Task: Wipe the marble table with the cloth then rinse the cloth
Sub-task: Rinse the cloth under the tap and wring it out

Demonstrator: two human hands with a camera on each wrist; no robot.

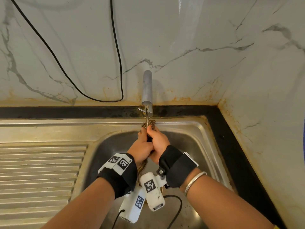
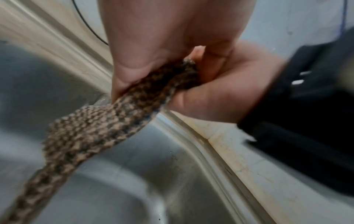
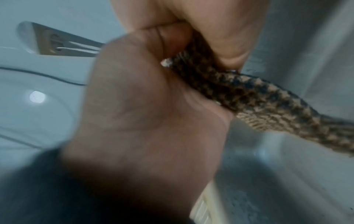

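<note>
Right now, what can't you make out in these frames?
- Head view: the middle of the cloth is hidden inside the left hand and right hand.
- Head view: the sink drain is hidden by wrists and cameras.
- Left wrist view: the cloth's hanging end is cut off by the lower left edge.
- Right wrist view: the tap is blurred and the hand covers its far end.

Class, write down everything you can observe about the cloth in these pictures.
The cloth is a coarse woven fabric checked in tan and dark brown, bunched into a rope-like roll. The left hand and right hand grip it side by side over the steel sink. Its upper end pokes out above the fingers, where a thin stream from the tap lands on it. Its lower end hangs free below the palms into the basin.
</note>
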